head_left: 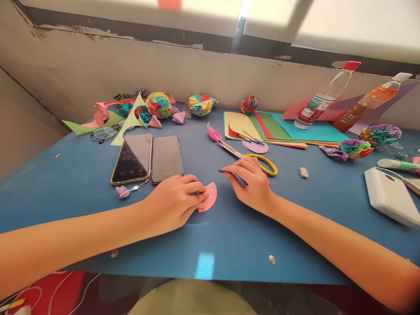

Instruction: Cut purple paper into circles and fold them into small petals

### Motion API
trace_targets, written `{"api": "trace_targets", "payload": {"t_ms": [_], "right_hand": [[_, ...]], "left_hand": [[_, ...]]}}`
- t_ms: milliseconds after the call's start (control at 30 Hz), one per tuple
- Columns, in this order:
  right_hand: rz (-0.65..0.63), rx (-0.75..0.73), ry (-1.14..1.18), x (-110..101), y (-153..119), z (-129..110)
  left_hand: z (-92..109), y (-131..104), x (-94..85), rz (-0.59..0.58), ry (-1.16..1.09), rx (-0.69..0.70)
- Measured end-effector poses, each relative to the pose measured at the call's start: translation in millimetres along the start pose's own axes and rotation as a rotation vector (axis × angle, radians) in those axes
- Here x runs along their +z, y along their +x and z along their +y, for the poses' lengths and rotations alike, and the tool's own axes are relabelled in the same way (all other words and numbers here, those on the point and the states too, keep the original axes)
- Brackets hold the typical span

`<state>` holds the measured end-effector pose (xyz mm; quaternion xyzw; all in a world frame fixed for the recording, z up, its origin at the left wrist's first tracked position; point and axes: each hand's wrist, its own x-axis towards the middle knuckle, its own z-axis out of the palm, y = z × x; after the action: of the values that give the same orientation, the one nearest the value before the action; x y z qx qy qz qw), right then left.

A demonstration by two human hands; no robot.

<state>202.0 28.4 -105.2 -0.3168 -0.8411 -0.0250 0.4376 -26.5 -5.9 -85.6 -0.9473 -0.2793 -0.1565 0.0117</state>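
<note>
My left hand [179, 199] has its fingers pressed on a folded piece of pink paper [210, 197] lying on the blue table [229, 253]. My right hand [251, 181] pinches a small, thin dark object [221, 171] between thumb and fingertips, just right of the paper; its tip points left. Directly behind my right hand lie scissors with yellow handles [274, 165], their blades pointing to the back left under a pink wrapping [214, 132]. Two phones, one in a clear case [132, 158] and one dark grey [167, 158], lie side by side behind my left hand.
Coloured paper sheets [311, 131] and a purple paper disc [256, 147] lie behind the scissors. Two bottles, one clear [320, 105] and one orange [370, 103], lean at the back right. Paper flower balls [159, 105] line the wall. A white box [390, 197] sits right.
</note>
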Motion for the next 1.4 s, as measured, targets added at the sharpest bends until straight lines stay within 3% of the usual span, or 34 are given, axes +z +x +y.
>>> {"api": "trace_targets", "payload": {"t_ms": [233,433,567,800,1400], "right_hand": [[-0.105,-0.032,0.045,-9.6,-12.5,-25.6],[-0.123,-0.054,0.054,-5.3,-9.6,-21.3],[-0.108,-0.024,0.062,-6.8,-6.1,-19.5],[-0.105,-0.011,0.083,-19.2,-2.3,-15.9],[-0.323,-0.017,0.162,-14.8,-8.9,-11.8]], "left_hand": [[-4.1,-2.5,-2.8,-0.011,-0.053,-0.029],[-11.4,-24.3,-10.4,-0.142,-0.089,0.021],[-2.3,-25.7,-9.9,-0.208,-0.055,0.01],[18.4,-9.7,1.5,-0.164,-0.06,-0.029],[19.6,-10.5,0.6,-0.153,-0.026,-0.019]]}}
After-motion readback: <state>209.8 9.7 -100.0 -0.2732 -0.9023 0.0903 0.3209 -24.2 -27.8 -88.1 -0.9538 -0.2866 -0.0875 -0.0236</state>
